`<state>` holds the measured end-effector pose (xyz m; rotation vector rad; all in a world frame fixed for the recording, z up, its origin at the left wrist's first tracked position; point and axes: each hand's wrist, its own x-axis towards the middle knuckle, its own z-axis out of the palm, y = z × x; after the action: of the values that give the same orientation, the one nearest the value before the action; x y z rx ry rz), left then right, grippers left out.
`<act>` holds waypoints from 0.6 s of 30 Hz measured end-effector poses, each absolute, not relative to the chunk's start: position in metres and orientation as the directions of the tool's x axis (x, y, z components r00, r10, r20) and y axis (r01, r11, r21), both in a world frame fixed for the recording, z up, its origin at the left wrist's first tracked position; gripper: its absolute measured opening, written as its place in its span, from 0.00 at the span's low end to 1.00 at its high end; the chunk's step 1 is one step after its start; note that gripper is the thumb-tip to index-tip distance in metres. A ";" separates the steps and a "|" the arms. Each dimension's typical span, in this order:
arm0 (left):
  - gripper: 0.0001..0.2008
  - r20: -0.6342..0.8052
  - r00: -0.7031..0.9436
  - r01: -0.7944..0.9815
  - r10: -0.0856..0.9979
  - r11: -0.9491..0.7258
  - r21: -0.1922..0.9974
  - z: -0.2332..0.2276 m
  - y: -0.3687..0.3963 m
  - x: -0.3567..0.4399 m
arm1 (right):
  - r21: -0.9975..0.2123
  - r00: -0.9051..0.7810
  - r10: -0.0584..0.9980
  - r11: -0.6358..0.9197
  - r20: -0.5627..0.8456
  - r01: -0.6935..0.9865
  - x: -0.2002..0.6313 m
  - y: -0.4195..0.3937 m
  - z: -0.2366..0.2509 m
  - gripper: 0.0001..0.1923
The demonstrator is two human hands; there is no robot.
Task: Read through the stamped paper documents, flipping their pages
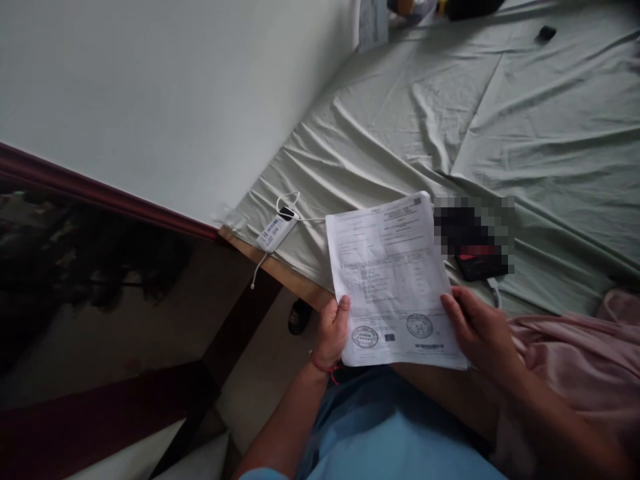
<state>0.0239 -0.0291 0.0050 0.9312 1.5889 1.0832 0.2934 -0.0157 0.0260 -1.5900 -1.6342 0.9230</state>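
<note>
A stack of printed paper sheets (387, 283) is held up in front of me, over the edge of the bed. Its top page bears text, two round stamps and a barcode near the bottom. My left hand (332, 331) grips the lower left edge, thumb on top and fingers behind. On the lower right edge my right hand (477, 327) is closed in the same way. Just beyond the right side of the papers lies a dark phone (483, 263), partly blurred out, with a white cable plugged in.
A white power bank or adapter (277, 230) with a cable lies by the bed's wooden edge (300, 283). Pink cloth (575, 353) is bunched at right. A small black object (547, 33) rests on the wrinkled sheet (380, 133). A white wall (175, 87) rises at left.
</note>
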 end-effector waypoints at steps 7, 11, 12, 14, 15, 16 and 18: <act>0.29 -0.203 -0.397 0.188 0.895 0.295 0.937 -0.005 -0.038 0.017 | -0.845 -0.086 0.996 0.019 -0.032 0.534 0.294 -0.018 0.022 0.16; 0.29 -0.219 -0.423 0.126 0.879 0.297 0.946 -0.002 -0.036 0.015 | -0.840 -0.094 0.995 0.028 -0.027 0.542 0.294 -0.019 0.020 0.17; 0.29 -0.229 -0.419 0.105 0.879 0.297 0.949 -0.002 -0.036 0.015 | -0.838 -0.095 0.995 0.030 -0.026 0.546 0.294 -0.019 0.020 0.17; 0.29 -0.239 -0.406 0.078 0.882 0.294 0.953 -0.002 -0.034 0.014 | -0.833 -0.103 0.994 0.031 -0.032 0.552 0.295 -0.019 0.019 0.17; 0.28 -0.236 -0.401 0.076 0.885 0.289 0.954 -0.003 -0.033 0.013 | -0.832 -0.110 0.993 0.028 -0.039 0.554 0.295 -0.019 0.018 0.18; 0.28 -0.228 -0.398 0.079 0.889 0.281 0.957 -0.004 -0.032 0.013 | -0.831 -0.117 0.992 0.025 -0.048 0.556 0.295 -0.019 0.018 0.18; 0.28 -0.210 -0.390 0.092 0.896 0.265 0.960 -0.008 -0.031 0.012 | -0.832 -0.136 0.989 0.021 -0.066 0.554 0.295 -0.018 0.017 0.18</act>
<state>0.0118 -0.0314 -0.0080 0.9150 1.7043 1.2175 0.2953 -0.0182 0.0172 -1.5756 -1.7431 1.0027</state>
